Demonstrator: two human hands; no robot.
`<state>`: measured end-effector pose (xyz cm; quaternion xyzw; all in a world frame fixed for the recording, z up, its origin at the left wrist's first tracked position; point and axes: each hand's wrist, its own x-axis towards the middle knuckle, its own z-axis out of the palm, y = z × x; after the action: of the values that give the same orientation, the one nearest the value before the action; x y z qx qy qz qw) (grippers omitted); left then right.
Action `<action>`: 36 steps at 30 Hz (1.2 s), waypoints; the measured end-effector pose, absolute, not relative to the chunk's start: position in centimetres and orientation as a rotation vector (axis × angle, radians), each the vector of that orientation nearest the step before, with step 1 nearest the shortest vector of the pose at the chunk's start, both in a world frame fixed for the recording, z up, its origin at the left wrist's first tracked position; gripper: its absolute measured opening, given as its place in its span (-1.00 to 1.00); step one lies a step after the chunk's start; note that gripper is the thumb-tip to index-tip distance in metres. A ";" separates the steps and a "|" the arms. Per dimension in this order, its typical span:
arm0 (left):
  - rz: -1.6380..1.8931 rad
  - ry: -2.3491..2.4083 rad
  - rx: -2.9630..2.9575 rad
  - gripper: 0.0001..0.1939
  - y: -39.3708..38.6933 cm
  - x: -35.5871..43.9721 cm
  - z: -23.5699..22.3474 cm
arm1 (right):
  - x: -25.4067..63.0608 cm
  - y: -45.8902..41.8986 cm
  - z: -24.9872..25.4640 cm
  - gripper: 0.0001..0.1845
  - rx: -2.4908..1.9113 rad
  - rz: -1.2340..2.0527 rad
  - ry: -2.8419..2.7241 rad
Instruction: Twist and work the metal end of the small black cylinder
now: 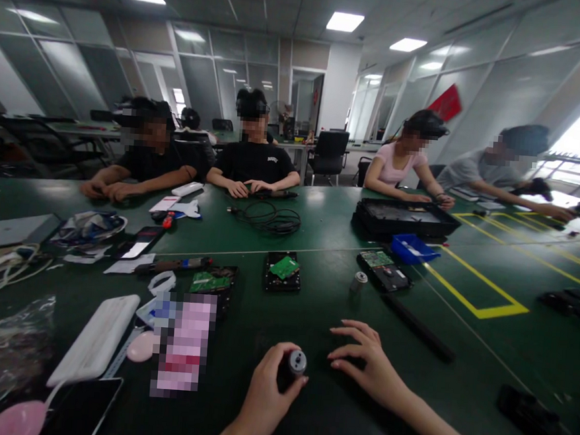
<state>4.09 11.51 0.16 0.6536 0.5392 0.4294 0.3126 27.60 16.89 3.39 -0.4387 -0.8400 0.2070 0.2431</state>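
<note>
My left hand (264, 393) is closed around a small dark cylindrical tool with a grey round end (296, 362), held upright near the front edge of the green table (314, 299). My right hand (365, 360) rests beside it on a dark flat object that I cannot make out, fingers spread and pointing left. A hard drive with a green circuit board (283, 271) lies further back, centre. A small silver cylinder (358, 282) stands to its right.
To the left lie a white keyboard-like case (97, 338), a pink mouse (140, 347), a phone (82, 410), another opened drive (210, 282) and cables. A blue tray (413, 248), a black case (403, 218) and a black bar (419, 327) lie right. Four people sit across the table.
</note>
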 end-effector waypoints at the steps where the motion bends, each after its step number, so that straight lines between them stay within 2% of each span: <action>1: 1.132 1.421 1.723 -0.64 11.5 4.1 0.1 | 26.8 16.8 4.0 -0.89 -1.170 0.584 -2.259; 5: 1.123 1.404 1.708 -0.66 11.5 4.2 0.2 | 23.3 16.6 5.8 -0.89 -0.971 0.677 -2.237; 10: 1.151 1.384 1.710 -0.68 11.6 4.2 0.0 | 21.1 16.5 5.5 -0.91 -0.892 0.720 -2.237; 27: 1.158 1.380 1.721 -0.64 11.8 4.1 -0.7 | 20.4 15.9 5.9 -0.96 -1.018 0.781 -2.137; 33: 1.167 1.375 1.712 -0.64 11.6 4.2 -0.2 | 20.8 16.0 6.0 -0.72 -0.936 0.744 -2.173; 36: 1.151 1.356 1.718 -0.66 11.6 4.2 -0.3 | 20.5 16.0 5.4 -0.85 -0.940 0.751 -2.152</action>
<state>4.15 11.64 -0.26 0.6561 0.5181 0.4398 0.3282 20.48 16.02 5.36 -0.3598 -0.8234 0.2873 0.3318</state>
